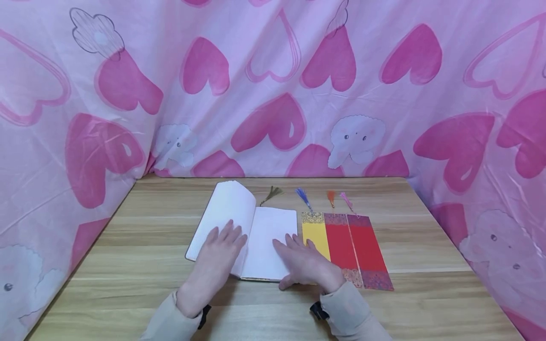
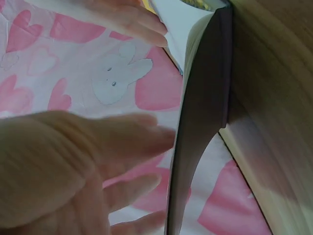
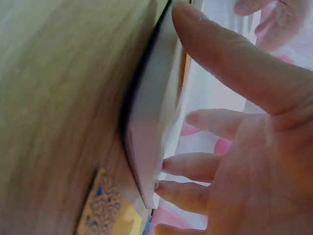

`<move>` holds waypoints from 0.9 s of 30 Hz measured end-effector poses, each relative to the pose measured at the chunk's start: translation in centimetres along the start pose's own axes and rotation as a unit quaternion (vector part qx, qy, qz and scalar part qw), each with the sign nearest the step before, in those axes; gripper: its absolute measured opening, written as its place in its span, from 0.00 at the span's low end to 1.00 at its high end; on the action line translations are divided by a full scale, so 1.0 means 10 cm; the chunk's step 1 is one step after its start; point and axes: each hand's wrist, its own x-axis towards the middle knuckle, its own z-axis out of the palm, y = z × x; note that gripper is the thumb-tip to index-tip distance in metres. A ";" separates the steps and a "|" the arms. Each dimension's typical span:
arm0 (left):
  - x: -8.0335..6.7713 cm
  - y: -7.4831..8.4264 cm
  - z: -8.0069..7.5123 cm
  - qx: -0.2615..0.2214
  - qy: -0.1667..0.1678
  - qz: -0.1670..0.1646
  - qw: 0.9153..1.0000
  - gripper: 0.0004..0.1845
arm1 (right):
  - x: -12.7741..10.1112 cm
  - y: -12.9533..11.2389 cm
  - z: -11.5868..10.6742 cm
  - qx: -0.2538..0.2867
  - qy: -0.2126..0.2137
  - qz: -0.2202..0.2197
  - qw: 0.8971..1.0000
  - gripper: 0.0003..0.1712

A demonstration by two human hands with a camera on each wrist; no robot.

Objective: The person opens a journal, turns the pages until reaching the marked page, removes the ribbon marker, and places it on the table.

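An open blank notebook (image 1: 268,237) lies on the wooden table (image 1: 128,246), its left pages arched upward. My left hand (image 1: 219,251) lies flat with straight fingers on the left pages. On the right page rests my right hand (image 1: 304,258), fingers spread, its outer edge over the yellow bookmark (image 1: 315,234). In the left wrist view my left hand (image 2: 73,166) is spread beside the notebook's dark cover edge (image 2: 195,137). The right wrist view shows my right hand (image 3: 234,147) spread, fingertips touching the notebook's page block (image 3: 151,137).
Three bookmarks lie side by side right of the notebook: yellow, then two red ones (image 1: 356,246), with blue, orange and pink tassels (image 1: 330,198) pointing away. A green tassel (image 1: 273,193) sticks out behind the notebook. Pink heart-patterned cloth (image 1: 273,85) walls the table.
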 end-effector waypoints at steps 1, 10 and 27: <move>0.00 0.00 0.01 -0.009 -0.015 0.005 1.000 0.23 | 0.00 0.00 0.00 -0.005 -0.003 0.000 1.000 0.59; -0.02 0.03 0.08 -0.040 -0.081 -0.009 0.996 0.21 | -0.07 0.01 -0.09 -0.006 -0.014 -0.008 1.000 0.47; -0.04 0.13 0.09 -0.028 -0.110 -0.012 0.993 0.36 | -0.05 -0.09 -0.02 -0.023 -0.001 0.005 1.000 0.56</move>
